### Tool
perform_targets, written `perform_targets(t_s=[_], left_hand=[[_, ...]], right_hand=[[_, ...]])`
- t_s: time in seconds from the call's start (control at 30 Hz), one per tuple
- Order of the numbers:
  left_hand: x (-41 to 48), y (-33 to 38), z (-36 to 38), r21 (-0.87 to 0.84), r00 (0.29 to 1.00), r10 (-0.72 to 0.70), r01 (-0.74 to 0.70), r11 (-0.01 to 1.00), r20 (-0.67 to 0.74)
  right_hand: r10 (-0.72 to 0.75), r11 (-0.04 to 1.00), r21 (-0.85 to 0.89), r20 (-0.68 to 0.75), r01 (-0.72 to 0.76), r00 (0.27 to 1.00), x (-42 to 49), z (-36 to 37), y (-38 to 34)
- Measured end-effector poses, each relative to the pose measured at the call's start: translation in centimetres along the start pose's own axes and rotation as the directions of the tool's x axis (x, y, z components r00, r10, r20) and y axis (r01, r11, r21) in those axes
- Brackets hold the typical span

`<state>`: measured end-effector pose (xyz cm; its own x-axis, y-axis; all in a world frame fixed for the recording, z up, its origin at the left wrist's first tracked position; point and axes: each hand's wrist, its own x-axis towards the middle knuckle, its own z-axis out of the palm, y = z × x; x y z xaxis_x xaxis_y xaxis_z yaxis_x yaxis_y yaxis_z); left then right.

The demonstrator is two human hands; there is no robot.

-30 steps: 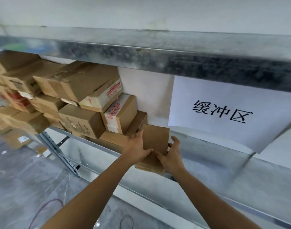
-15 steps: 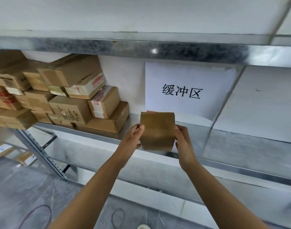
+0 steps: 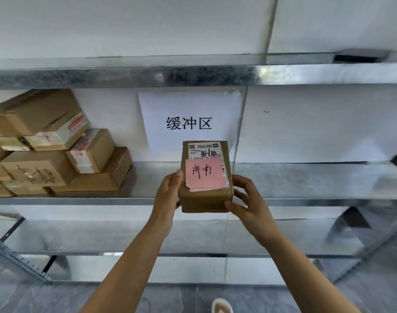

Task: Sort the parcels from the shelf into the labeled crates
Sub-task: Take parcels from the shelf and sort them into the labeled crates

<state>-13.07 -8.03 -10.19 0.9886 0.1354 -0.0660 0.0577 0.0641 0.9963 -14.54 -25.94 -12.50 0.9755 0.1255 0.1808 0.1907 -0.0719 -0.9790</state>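
The metal shelf (image 3: 305, 184) fills your view, its middle deck running straight across from nine o'clock to three o'clock, with another deck above it and one below. At nine o'clock on that middle deck sits the pile of cardboard parcels (image 3: 46, 154), stacked several high and tilted against one another; some carry white tape with red print. On the wall behind, at twelve o'clock from your hands, hangs a white paper sign (image 3: 188, 114) printed with three black characters.

Just in front of the deck's front edge, near the centre of your view, you hold a small brown parcel (image 3: 204, 199) in the air, clear of the pile. Your left hand (image 3: 168, 195) grips its nine o'clock side, thumb on the front face and fingers hidden behind. Your right hand (image 3: 247, 199) grips its four o'clock corner, thumb lying along the bottom edge and fingers curled round the side.

A pink note (image 3: 204, 173) with handwritten black characters is stuck on the parcel's face. It overlaps a printed shipping label (image 3: 204, 150) at twelve o'clock from it. At six o'clock, on the grey floor, the tip of a shoe (image 3: 222, 306) shows.
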Motion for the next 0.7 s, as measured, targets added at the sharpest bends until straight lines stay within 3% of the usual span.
perform_targets(t_s=[0.17, 0.3, 0.43, 0.7], left_hand=[[-0.5, -0.6, 4.8, 0.082, 0.975, 0.002, -0.021, 0.996, 0.220], [-1.3, -1.2, 10.4, 0.083, 0.915, 0.040, -0.079, 0.993, 0.402], [-3.5, -1.7, 17.4, 0.069, 0.818, 0.102, -0.171, 0.983, 0.565], [-11.0, -1.8, 32.7, -0.032, 0.554, 0.156, -0.227, 0.973, 0.818]], right_hand=[[0.040, 0.995, 0.096, -0.187, -0.023, 0.982, -3.2, -4.0, -0.6], [0.060, 0.991, 0.131, -0.380, -0.011, 0.923, -6.0, -8.5, -1.4], [0.074, 0.993, 0.115, -0.527, -0.015, 0.846, -9.9, -14.2, -1.6], [-0.008, 1.000, 0.013, -0.734, 0.025, 0.679, -21.1, -25.8, -3.5]])
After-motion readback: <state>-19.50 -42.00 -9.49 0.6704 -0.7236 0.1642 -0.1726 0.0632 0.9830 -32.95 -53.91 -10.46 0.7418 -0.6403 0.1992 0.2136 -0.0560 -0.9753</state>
